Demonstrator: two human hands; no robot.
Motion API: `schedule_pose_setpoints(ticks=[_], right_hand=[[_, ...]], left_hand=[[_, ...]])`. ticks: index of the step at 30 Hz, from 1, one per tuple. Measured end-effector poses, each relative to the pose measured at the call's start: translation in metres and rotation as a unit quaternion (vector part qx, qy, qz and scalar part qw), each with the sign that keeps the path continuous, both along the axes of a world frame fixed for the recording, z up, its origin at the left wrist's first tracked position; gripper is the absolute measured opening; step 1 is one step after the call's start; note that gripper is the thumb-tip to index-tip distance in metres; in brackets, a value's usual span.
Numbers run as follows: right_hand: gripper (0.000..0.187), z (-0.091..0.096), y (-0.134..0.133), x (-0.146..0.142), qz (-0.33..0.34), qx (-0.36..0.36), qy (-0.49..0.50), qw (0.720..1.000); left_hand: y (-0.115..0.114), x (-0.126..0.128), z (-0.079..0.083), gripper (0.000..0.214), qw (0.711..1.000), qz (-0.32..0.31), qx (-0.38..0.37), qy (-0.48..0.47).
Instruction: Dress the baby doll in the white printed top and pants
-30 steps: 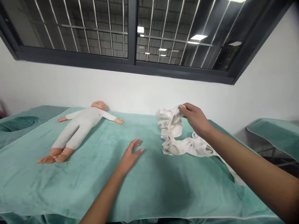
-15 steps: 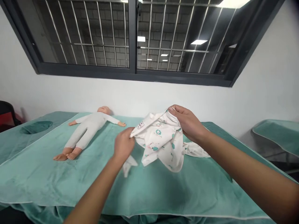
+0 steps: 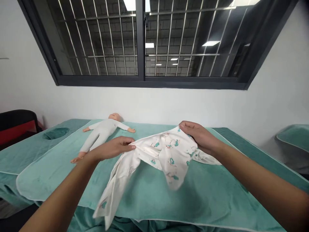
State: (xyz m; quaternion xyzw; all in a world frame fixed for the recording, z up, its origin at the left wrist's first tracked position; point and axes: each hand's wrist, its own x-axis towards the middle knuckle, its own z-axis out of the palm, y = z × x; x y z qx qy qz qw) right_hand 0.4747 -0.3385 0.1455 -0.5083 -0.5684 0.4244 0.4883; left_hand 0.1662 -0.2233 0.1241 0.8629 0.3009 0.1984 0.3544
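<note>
I hold a white baby garment (image 3: 164,154) with small teal prints stretched between both hands above the teal-covered table (image 3: 149,190). My left hand (image 3: 113,147) pinches its left edge, fingers closed. My right hand (image 3: 199,135) grips the upper right edge, fingers closed. A long sleeve or leg of the garment hangs down toward the table's front edge. A baby doll (image 3: 100,133) in a pale grey suit lies on its back at the far left of the table, arms spread, apart from both hands.
A white wall and a barred dark window stand behind the table. A round hole (image 3: 55,132) shows in the teal cover at far left. A black and red chair (image 3: 14,124) sits at left. Another teal-covered table (image 3: 293,137) is at far right.
My left hand rose from the table and took hold of the garment. Both hands drew apart and spread it open, and one long part now hangs toward the front edge.
</note>
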Motion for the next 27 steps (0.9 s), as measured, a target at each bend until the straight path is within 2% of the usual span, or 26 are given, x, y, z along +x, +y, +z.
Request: schedule_pose_setpoints(ticks=[2, 4, 5, 7, 9, 11, 13, 14, 16, 19, 21, 23, 25, 27], right_hand=[[0.038, 0.005, -0.011, -0.017, 0.096, -0.021, -0.02, 0.995], [0.034, 0.006, -0.022, -0.045, 0.218, 0.0, -0.079, 0.973], [0.032, 0.004, -0.025, -0.06, 0.272, 0.034, -0.116, 0.955], [0.023, -0.006, -0.029, -0.091, 0.317, 0.101, -0.195, 0.923], [0.02, -0.023, -0.025, -0.114, 0.282, 0.154, -0.274, 0.906], [0.018, -0.041, -0.017, -0.127, 0.216, 0.168, -0.335, 0.901], [0.017, -0.057, -0.007, -0.13, 0.171, 0.168, -0.374, 0.896], [0.018, -0.064, -0.002, -0.129, 0.167, 0.169, -0.386, 0.891], [0.021, -0.076, 0.005, -0.126, 0.181, 0.17, -0.414, 0.876], [0.021, -0.095, 0.01, -0.127, 0.207, 0.182, -0.468, 0.84], [0.02, -0.105, 0.009, -0.131, 0.218, 0.205, -0.496, 0.815], [0.021, -0.109, 0.008, -0.134, 0.239, 0.227, -0.496, 0.803], [0.027, -0.105, 0.01, -0.13, 0.227, 0.22, -0.466, 0.826], [0.035, -0.093, 0.015, -0.118, 0.143, 0.192, -0.416, 0.878]], left_hand=[[0.002, 0.012, 0.0, 0.031, 0.991, 0.085, 0.092, -0.043], [0.0, 0.029, 0.007, 0.03, 0.965, 0.192, 0.157, -0.085], [-0.004, 0.038, 0.011, 0.029, 0.957, 0.225, 0.156, -0.098], [-0.014, 0.053, 0.021, 0.029, 0.964, 0.223, 0.09, -0.117], [-0.026, 0.063, 0.026, 0.032, 0.977, 0.152, -0.019, -0.148], [-0.035, 0.067, 0.023, 0.039, 0.975, 0.064, -0.12, -0.176], [-0.038, 0.068, 0.013, 0.045, 0.974, -0.007, -0.166, -0.157], [-0.038, 0.068, 0.007, 0.047, 0.98, -0.03, -0.155, -0.122], [-0.035, 0.068, -0.006, 0.049, 0.996, -0.034, -0.075, -0.019], [-0.031, 0.071, -0.02, 0.03, 0.991, -0.008, 0.046, 0.129], [-0.029, 0.071, -0.025, 0.018, 0.98, -0.033, 0.057, 0.187], [-0.029, 0.068, -0.026, 0.019, 0.976, -0.063, 0.052, 0.202], [-0.028, 0.063, -0.023, 0.016, 0.981, -0.051, 0.066, 0.175], [-0.025, 0.057, -0.017, 0.021, 0.987, -0.036, 0.084, 0.135]])
